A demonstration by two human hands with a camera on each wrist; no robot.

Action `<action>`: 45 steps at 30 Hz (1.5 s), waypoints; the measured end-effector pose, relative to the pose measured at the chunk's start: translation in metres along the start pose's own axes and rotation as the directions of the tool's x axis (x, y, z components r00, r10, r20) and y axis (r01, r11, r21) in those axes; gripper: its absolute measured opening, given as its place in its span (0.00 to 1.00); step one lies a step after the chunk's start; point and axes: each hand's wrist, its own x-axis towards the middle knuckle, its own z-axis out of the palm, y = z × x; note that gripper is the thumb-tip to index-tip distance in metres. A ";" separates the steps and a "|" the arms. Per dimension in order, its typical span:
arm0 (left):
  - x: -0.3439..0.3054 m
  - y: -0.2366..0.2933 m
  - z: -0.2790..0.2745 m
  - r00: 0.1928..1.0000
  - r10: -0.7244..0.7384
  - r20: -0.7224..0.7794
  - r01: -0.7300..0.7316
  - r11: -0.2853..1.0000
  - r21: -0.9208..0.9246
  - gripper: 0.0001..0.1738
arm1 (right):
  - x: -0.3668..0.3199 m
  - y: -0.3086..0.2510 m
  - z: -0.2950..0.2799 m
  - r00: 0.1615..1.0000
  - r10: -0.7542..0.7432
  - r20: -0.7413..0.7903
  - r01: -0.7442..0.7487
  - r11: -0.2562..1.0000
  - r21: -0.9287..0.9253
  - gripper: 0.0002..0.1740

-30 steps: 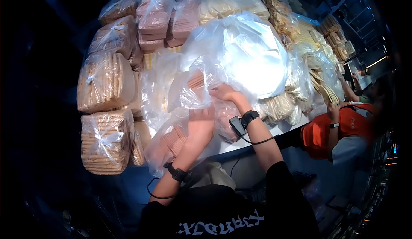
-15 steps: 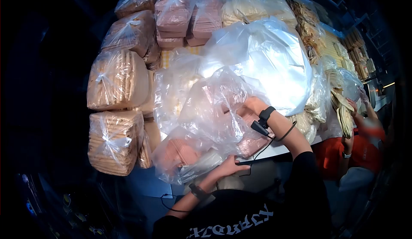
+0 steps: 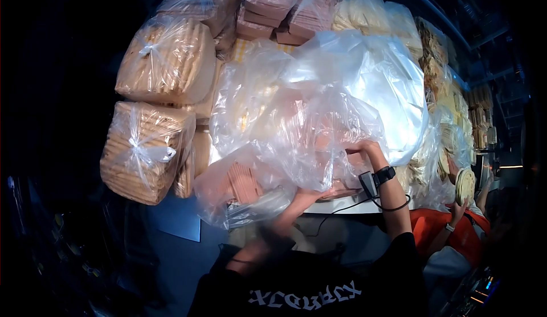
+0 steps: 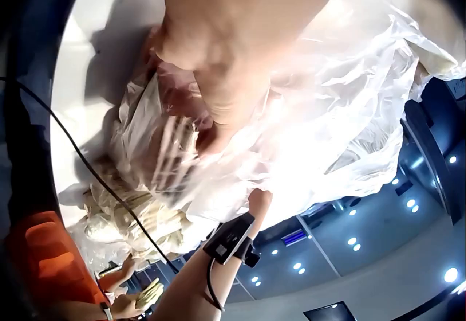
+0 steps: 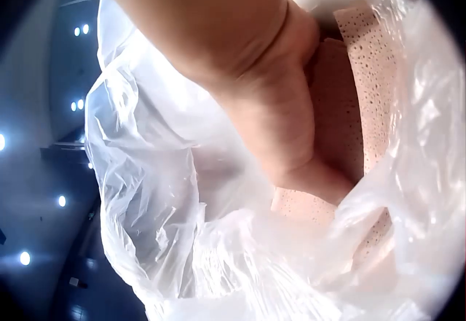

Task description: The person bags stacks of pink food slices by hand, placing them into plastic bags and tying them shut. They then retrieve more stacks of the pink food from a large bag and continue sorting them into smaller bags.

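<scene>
A clear plastic bag (image 3: 302, 117) lies at the front of the table, with pink flat sheets (image 5: 375, 80) inside. Their surface is pitted with small holes. My right hand (image 3: 367, 149) reaches in through the bag's mouth and holds the sheets, its fingertips partly hidden by film. From the front edge, my left hand (image 4: 218, 80) grips the same bag from outside, thumb and fingers spread round the pink stack; head view blurs this arm. Just left of it sits another clear bag (image 3: 242, 186) with a pink stack.
Tied bags of tan flatbread (image 3: 145, 152) line the left side. Pink bundles (image 3: 310, 12) and pale bundles (image 3: 359, 12) stand at the back. A heap of loose clear bags (image 3: 393, 100) covers the middle right. A person in an orange vest (image 3: 447, 231) handles flatbreads at the right.
The right hand has moved into the bag, which now spreads over the sheets. The left hand let go, dropped to the table edge, then came back to the bag. The head view has shifted.
</scene>
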 end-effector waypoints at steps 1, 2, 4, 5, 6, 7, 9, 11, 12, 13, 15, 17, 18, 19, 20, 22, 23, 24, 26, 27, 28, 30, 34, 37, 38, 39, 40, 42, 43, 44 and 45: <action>0.007 0.006 -0.005 1.000 0.014 0.022 -0.016 0.995 0.095 0.22 | -0.003 0.003 -0.002 0.999 -0.004 -0.032 0.006 0.998 0.068 0.21; 0.011 0.011 -0.008 0.998 -0.003 0.062 -0.003 0.995 0.104 0.22 | -0.005 0.004 -0.002 0.997 -0.011 -0.072 0.020 0.991 0.133 0.20; 0.018 0.017 -0.013 0.989 -0.036 0.142 0.019 0.992 0.124 0.23 | -0.008 -0.008 0.000 0.988 -0.025 -0.150 0.061 0.969 0.240 0.20; 0.020 0.021 -0.015 0.982 -0.053 0.182 0.029 0.990 0.136 0.23 | -0.002 -0.017 0.005 0.980 -0.027 -0.195 0.081 0.958 0.276 0.20; 0.020 0.022 -0.017 0.973 -0.074 0.220 0.041 0.988 0.150 0.23 | 0.000 -0.033 0.011 0.971 -0.023 -0.239 0.099 0.945 0.312 0.19; 0.019 0.023 -0.019 0.961 -0.094 0.258 0.053 0.985 0.164 0.24 | 0.002 -0.050 0.017 0.959 -0.018 -0.282 0.120 0.930 0.347 0.19; 0.009 0.030 -0.021 0.963 0.114 0.246 -0.142 0.985 0.100 0.23 | -0.002 -0.076 0.019 0.928 -0.004 -0.372 0.170 0.895 0.413 0.19; -0.029 0.084 -0.035 0.983 0.117 0.140 -0.171 0.857 0.485 0.24 | -0.026 -0.090 0.010 0.976 0.013 -0.217 0.152 0.672 0.725 0.21; -0.047 0.111 -0.044 0.986 0.137 0.095 -0.166 0.738 0.654 0.24 | -0.038 -0.092 0.007 0.990 -0.002 -0.144 0.124 0.522 0.844 0.22; -0.058 0.129 -0.047 0.955 0.294 -0.036 -0.178 0.668 0.723 0.32 | -0.049 -0.089 0.007 0.986 0.021 -0.167 0.141 0.442 0.886 0.19; -0.067 0.156 -0.059 0.788 0.611 -0.076 -0.242 0.421 0.874 0.48 | -0.080 -0.099 0.008 0.997 0.020 -0.069 0.059 0.325 0.944 0.22; -0.047 0.181 -0.068 0.677 0.735 0.029 -0.209 0.153 0.966 0.55 | -0.102 -0.096 0.017 0.999 0.011 -0.047 0.043 0.246 0.968 0.24; -0.026 0.182 -0.074 0.727 0.686 0.014 -0.136 0.124 0.983 0.51 | -0.109 -0.089 0.022 0.997 0.012 -0.073 0.069 0.226 0.972 0.25; -0.006 0.183 -0.079 0.774 0.633 -0.002 -0.067 0.085 0.994 0.47 | -0.116 -0.083 0.023 0.996 0.021 -0.086 0.079 0.232 0.970 0.25; 0.023 0.173 -0.087 0.854 0.519 -0.038 -0.005 0.082 0.997 0.40 | -0.122 -0.078 0.021 0.995 0.014 -0.096 0.090 0.240 0.967 0.26; 0.065 0.185 -0.101 0.952 0.305 -0.027 -0.088 0.359 0.929 0.21 | -0.133 -0.068 0.018 0.993 0.000 -0.115 0.112 0.257 0.960 0.29; 0.077 0.197 -0.095 0.898 0.440 0.012 -0.225 0.435 0.872 0.18 | -0.140 -0.055 0.012 0.993 -0.022 -0.113 0.115 0.261 0.958 0.30; 0.088 0.209 -0.086 0.825 0.564 0.030 -0.364 0.489 0.793 0.17 | -0.148 -0.041 0.008 0.993 -0.040 -0.109 0.116 0.268 0.956 0.31; 0.108 0.241 -0.069 0.814 0.581 -0.015 -0.470 0.673 0.571 0.21 | -0.168 -0.014 0.013 0.970 -0.139 -0.199 0.224 0.201 0.953 0.37; 0.119 0.259 -0.056 0.811 0.585 0.007 -0.531 0.732 0.427 0.23 | -0.179 0.000 0.015 0.952 -0.187 -0.243 0.274 0.161 0.948 0.40; 0.127 0.271 -0.043 0.813 0.581 0.026 -0.565 0.779 0.272 0.26 | -0.193 -0.020 0.018 0.942 -0.273 -0.194 0.249 0.182 0.951 0.41; 0.137 0.280 -0.029 0.841 0.535 0.083 -0.541 0.832 0.122 0.28 | -0.223 -0.061 0.025 0.894 -0.438 -0.092 0.213 0.236 0.948 0.44; 0.071 0.300 -0.062 0.724 0.645 0.246 -0.690 0.672 0.268 0.20 | -0.235 -0.125 0.069 0.975 -0.216 -0.053 0.169 0.565 0.807 0.41; -0.027 0.267 -0.119 0.882 0.420 0.215 -0.459 0.870 0.179 0.10 | -0.222 -0.129 0.098 0.988 -0.117 0.103 -0.009 0.619 0.785 0.39; -0.058 0.250 -0.138 0.906 0.343 0.246 -0.373 0.924 0.085 0.10 | -0.215 -0.126 0.105 0.979 -0.107 0.174 -0.067 0.637 0.768 0.39; -0.085 0.235 -0.158 0.928 0.231 0.291 -0.250 0.968 0.030 0.10 | -0.211 -0.127 0.107 0.971 -0.139 0.196 -0.062 0.642 0.764 0.39; -0.108 0.218 -0.174 0.945 0.138 0.298 -0.166 0.984 0.070 0.11 | -0.208 -0.129 0.111 0.959 -0.170 0.227 -0.064 0.648 0.759 0.39; -0.146 0.194 -0.198 0.955 -0.102 0.279 0.034 0.971 0.238 0.11 | -0.202 -0.133 0.120 0.951 -0.229 0.209 -0.034 0.591 0.806 0.40; -0.160 0.181 -0.203 0.943 -0.150 0.296 0.074 0.965 0.253 0.11 | -0.202 -0.130 0.125 0.957 -0.244 0.158 -0.007 0.523 0.852 0.41; -0.167 0.167 -0.207 0.932 -0.189 0.310 0.106 0.959 0.264 0.11 | -0.201 -0.126 0.130 0.960 -0.260 0.105 0.026 0.457 0.889 0.43; -0.170 0.151 -0.207 0.952 -0.159 0.262 0.065 0.940 0.335 0.10 | -0.201 -0.119 0.138 0.964 -0.265 -0.037 0.127 0.333 0.934 0.46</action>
